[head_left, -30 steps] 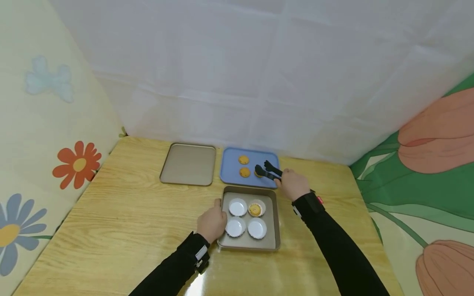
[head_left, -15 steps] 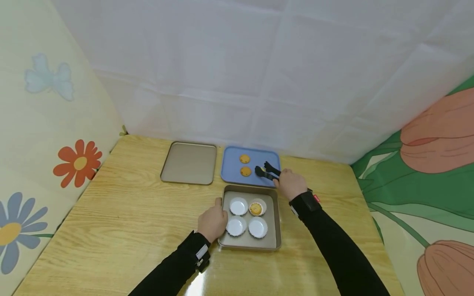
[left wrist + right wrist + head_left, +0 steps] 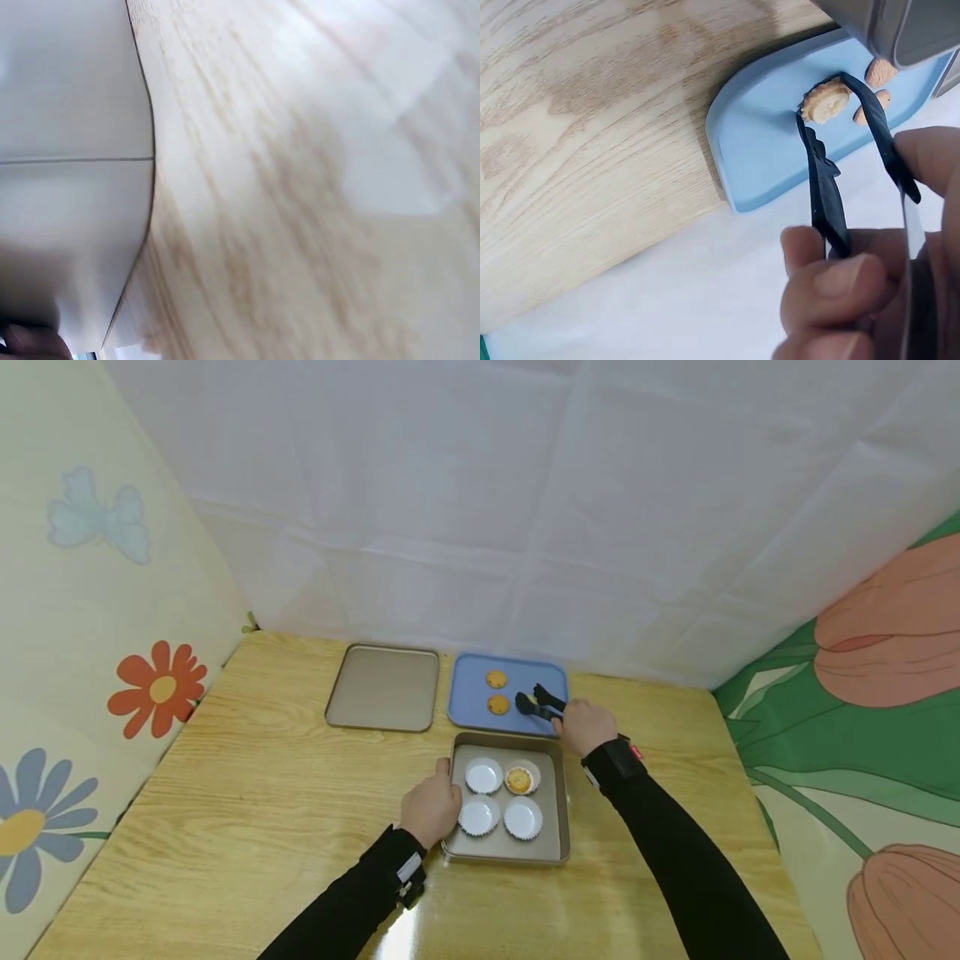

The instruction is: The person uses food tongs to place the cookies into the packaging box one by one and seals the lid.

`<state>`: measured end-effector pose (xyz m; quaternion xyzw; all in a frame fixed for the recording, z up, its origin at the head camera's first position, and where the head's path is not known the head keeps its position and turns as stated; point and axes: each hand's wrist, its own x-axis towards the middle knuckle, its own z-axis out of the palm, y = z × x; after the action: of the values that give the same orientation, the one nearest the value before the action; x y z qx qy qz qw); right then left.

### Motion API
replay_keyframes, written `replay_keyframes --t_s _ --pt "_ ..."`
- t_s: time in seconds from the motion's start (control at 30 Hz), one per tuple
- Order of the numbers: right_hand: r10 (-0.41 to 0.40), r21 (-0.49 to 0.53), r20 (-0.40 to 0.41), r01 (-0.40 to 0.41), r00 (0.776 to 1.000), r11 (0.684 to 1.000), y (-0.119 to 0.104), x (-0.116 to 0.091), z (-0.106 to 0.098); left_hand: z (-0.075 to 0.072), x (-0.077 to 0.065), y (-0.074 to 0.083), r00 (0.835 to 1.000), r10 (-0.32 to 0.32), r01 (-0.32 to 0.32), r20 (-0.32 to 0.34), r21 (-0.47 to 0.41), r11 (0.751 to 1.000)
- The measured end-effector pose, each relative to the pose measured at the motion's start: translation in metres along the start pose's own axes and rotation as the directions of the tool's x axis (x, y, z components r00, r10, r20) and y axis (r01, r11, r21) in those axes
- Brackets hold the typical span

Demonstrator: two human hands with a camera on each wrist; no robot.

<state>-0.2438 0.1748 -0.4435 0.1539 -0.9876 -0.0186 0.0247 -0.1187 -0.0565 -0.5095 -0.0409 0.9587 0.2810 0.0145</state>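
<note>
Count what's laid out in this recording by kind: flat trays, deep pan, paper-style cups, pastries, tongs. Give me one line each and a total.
Flat trays: 2
Deep pan: 1
Cups: 4
Pastries: 4 (1 in a cup)
Tongs: 1
Total: 12

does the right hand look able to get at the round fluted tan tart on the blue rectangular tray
Likely yes: the right hand holds black-tipped tongs astride the tart, with nothing visible blocking it.

Glossy wooden table (image 3: 300,802), smooth blue plastic tray (image 3: 467,693), satin metal pan (image 3: 551,814), plastic-tipped tongs (image 3: 827,195)
</note>
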Motion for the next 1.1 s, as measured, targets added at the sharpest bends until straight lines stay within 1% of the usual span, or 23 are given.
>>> replay_keyframes --t_s 0.2,0.4,0.5,0.73,0.8,0.9,0.97,1.1 --pt "-0.045 -0.019 0.034 0.046 0.998 0.999 0.001 0.002 -0.004 -0.001 0.001 0.001 1.000 -0.008 0.008 0.013 -0.003 1.000" --pt "-0.076 0.003 0.021 0.076 0.997 0.997 0.004 -0.001 -0.005 -0.001 0.001 0.003 1.000 -0.009 0.009 0.004 0.002 1.000" --pt "-0.083 0.011 0.021 0.082 0.996 0.997 0.005 -0.003 -0.005 -0.001 0.001 0.003 1.000 -0.011 0.011 0.004 0.004 1.000" --pt "-0.067 0.039 0.074 0.065 0.995 0.997 0.010 -0.008 -0.008 0.002 0.001 0.002 1.000 -0.014 0.014 0.014 0.003 1.000" --pt "-0.074 0.026 0.055 0.073 0.996 0.997 0.011 -0.011 -0.011 0.002 0.001 0.002 1.000 -0.014 0.014 0.019 0.004 1.000" --pt "-0.100 -0.006 -0.021 0.100 0.995 0.995 0.013 -0.016 -0.014 0.001 0.001 0.002 1.000 -0.012 0.012 0.027 0.003 1.000" --pt "-0.125 -0.030 -0.086 0.123 0.988 0.992 0.014 -0.021 -0.017 -0.001 0.000 0.002 1.000 -0.013 0.013 0.027 0.003 1.000" --pt "-0.162 -0.033 -0.175 0.158 0.971 0.987 0.013 -0.033 -0.022 -0.004 -0.001 0.002 0.999 -0.017 0.017 0.027 -0.001 1.000"
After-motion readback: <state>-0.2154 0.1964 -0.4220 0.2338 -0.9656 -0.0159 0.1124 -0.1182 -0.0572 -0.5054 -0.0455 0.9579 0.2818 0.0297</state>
